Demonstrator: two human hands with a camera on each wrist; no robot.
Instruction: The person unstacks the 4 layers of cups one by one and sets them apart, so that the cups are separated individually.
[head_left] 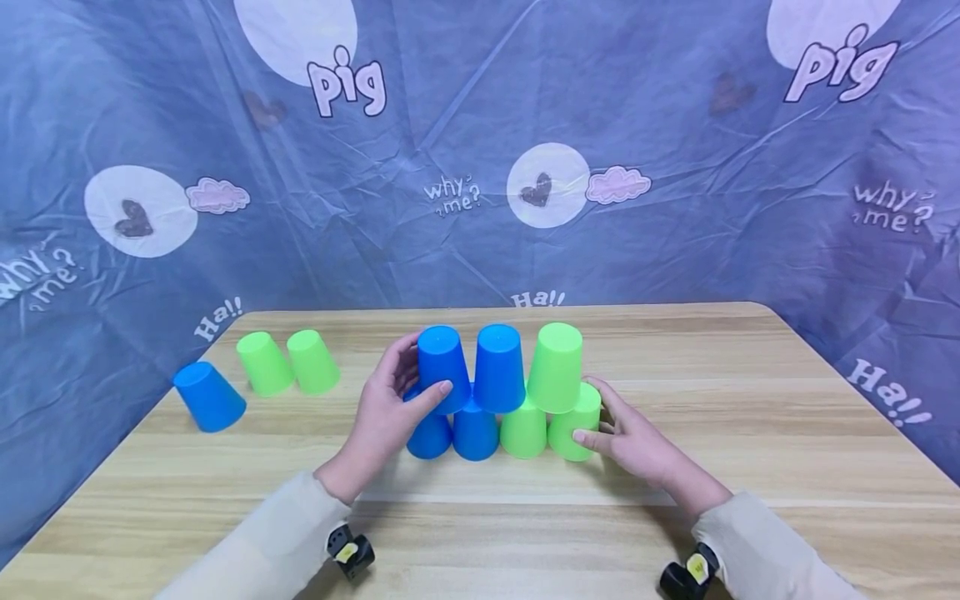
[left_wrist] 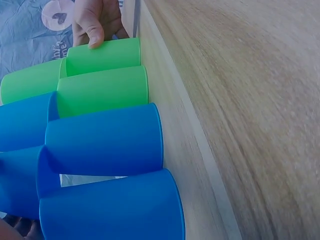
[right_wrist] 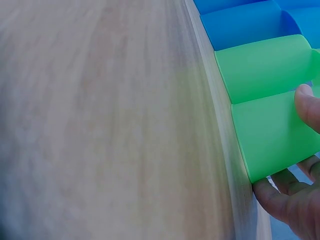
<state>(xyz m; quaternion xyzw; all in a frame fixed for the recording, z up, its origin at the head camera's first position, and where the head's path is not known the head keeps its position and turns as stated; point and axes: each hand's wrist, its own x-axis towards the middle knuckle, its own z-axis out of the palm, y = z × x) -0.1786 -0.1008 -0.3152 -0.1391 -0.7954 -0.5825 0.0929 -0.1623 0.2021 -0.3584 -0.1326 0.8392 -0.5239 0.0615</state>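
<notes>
Upside-down plastic cups stand in two rows, the upper ones bridging the gaps of the lower. My left hand (head_left: 381, 410) grips the upper row's left blue cup (head_left: 441, 367), thumb across its front. Beside it in that row are another blue cup (head_left: 499, 367) and a green cup (head_left: 556, 367). Below are two blue cups (head_left: 476, 433) and two green cups (head_left: 523, 433). My right hand (head_left: 630, 437) holds the lower right green cup (right_wrist: 275, 132), its thumb (right_wrist: 307, 107) in front and fingers around the outer side. The left fingers are mostly hidden in the left wrist view.
Away to the left, two green cups (head_left: 313, 362) stand upside down next to each other, with a blue cup (head_left: 209, 397) nearer the table's left edge. The wooden table (head_left: 750, 400) ends at a blue printed cloth (head_left: 652, 250) behind.
</notes>
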